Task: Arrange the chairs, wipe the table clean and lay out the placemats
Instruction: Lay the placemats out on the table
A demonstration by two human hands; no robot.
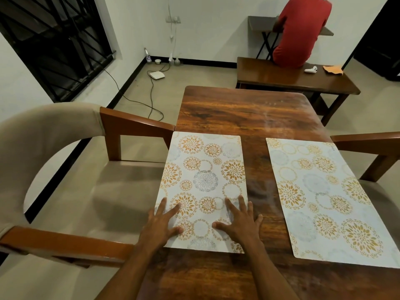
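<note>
Beige chair [54, 169] sat at left, arm touching the wooden table [238, 109]. Left hand [161, 226] and right hand [240, 221] both lay flat, fingers spread, pressing the near placemat [203, 169], gripping nothing. Second placemat [320, 191] lay beside it, apart, right.

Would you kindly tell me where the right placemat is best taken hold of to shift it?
Probably by its near short edge, coming from the person's side. The right placemat is thin and lies flat on the table, so nothing stands up to grasp. A thumb-and-finger pinch at the near left corner, closest to the right hand, should lift it.
</note>
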